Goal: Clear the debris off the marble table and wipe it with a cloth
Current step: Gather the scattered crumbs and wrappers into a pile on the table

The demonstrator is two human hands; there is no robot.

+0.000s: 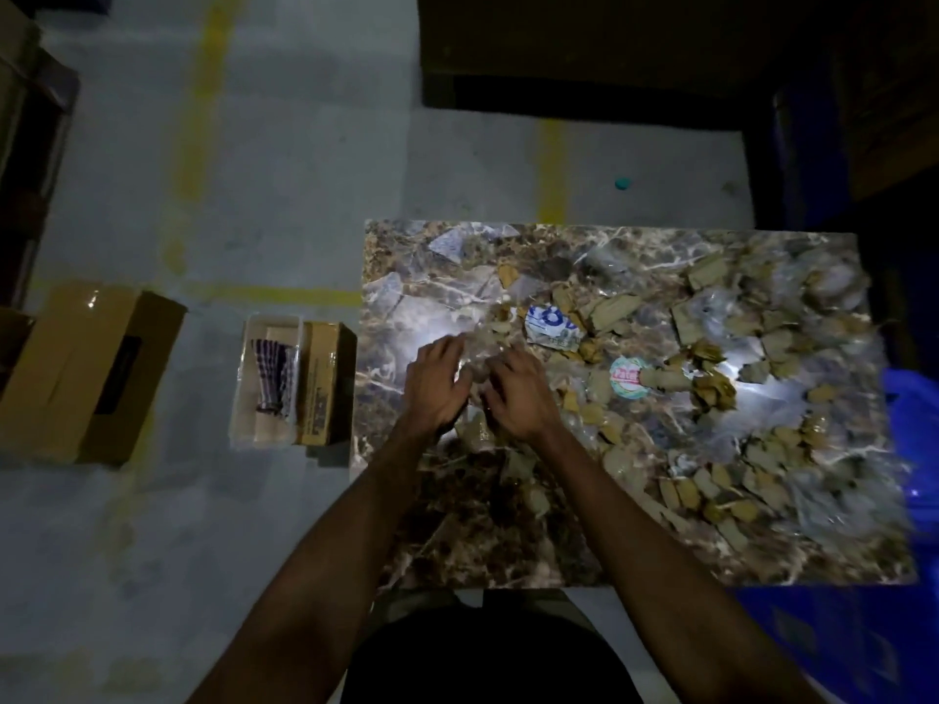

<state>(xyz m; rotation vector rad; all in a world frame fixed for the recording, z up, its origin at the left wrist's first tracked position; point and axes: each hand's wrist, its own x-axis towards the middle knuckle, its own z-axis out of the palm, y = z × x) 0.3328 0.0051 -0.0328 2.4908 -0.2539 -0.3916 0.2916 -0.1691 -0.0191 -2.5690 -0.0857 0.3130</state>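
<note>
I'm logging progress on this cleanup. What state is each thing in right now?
Brown marble table: littered, not yet wiped.
Tan cardboard scraps: scattered across the table, mostly on the right.
Blue-and-white torn wrapper: lying flat among the scraps.
Left hand: on the table, fingers curled over clear plastic debris.
Right hand: beside it, gathering the same debris.
Striped cloth: folded in a clear tray on the floor, unused.
Brown cardboard box: on the floor, open.

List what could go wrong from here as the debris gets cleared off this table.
1. Scraps lie right up to the table's right edge, so a sweep may spill them on the floor.
2. Both hands, left and right, gather clear plastic in dim light, so small bits may be missed.
3. The cloth sits in a box off the table, out of easy reach.
</note>
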